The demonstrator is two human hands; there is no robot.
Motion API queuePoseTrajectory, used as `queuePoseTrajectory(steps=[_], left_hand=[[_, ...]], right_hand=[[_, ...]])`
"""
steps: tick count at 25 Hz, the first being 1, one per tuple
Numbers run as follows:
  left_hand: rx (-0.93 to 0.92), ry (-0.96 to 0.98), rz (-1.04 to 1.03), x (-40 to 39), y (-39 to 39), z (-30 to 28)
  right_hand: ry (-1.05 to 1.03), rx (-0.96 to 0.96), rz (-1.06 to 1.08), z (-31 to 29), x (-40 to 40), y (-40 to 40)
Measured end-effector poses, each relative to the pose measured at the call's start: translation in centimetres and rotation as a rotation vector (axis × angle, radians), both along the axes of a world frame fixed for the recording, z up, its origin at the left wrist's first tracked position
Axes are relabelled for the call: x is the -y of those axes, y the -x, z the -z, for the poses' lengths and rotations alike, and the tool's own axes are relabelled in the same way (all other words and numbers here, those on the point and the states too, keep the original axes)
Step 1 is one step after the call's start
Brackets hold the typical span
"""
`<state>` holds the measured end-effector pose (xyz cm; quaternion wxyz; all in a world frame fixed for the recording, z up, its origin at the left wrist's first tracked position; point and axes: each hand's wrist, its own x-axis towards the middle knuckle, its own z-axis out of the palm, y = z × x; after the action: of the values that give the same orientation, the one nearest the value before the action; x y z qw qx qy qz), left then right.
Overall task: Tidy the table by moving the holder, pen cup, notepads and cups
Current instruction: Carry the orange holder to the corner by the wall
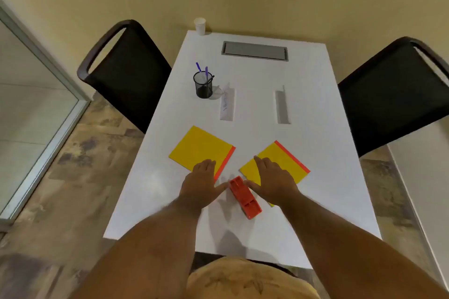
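An orange holder (244,197) lies on the white table (315,201) near its front edge, between my two hands. My left hand (201,184) rests flat, fingers apart, partly on the left yellow notepad (199,147); its thumb touches the holder's far end. Over the right yellow notepad (283,161) lies my right hand (273,181), also spread, with its thumb at the holder's other side. A black mesh pen cup (203,86) with purple pens stands further back on the left. At the far left corner stands a white paper cup (200,26).
Two clear upright sign holders (227,104) (282,107) stand mid-table. A grey cable hatch (255,50) is set in the far end. Black chairs flank the table on the left (126,73) and right (393,97). A glass partition (36,109) is at the left.
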<state>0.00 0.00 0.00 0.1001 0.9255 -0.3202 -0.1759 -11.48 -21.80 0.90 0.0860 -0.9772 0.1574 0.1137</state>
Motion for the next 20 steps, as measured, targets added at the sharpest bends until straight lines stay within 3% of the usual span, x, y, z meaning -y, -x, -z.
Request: queuePoseTrajectory(steps=[6, 12, 15, 20], left_hand=[[-0.311, -0.041, -0.365, 2.9, 2.6, 3.0], [-0.688, 0.122, -0.671, 5.9, 4.2, 4.5], [-0.751, 0.186, -0.776, 7.3, 4.9, 4.5], [-0.824, 0.348, -0.897, 9.0, 5.9, 4.2]], right_hand=[[-0.21, -0.239, -0.126, 2.6, 3.0, -2.3], [-0.381, -0.394, -0.183, 4.9, 3.8, -3.3], [-0.519, -0.521, -0.178, 5.9, 3.3, -3.1], [-0.657, -0.503, -0.044, 6.1, 3.1, -2.4]])
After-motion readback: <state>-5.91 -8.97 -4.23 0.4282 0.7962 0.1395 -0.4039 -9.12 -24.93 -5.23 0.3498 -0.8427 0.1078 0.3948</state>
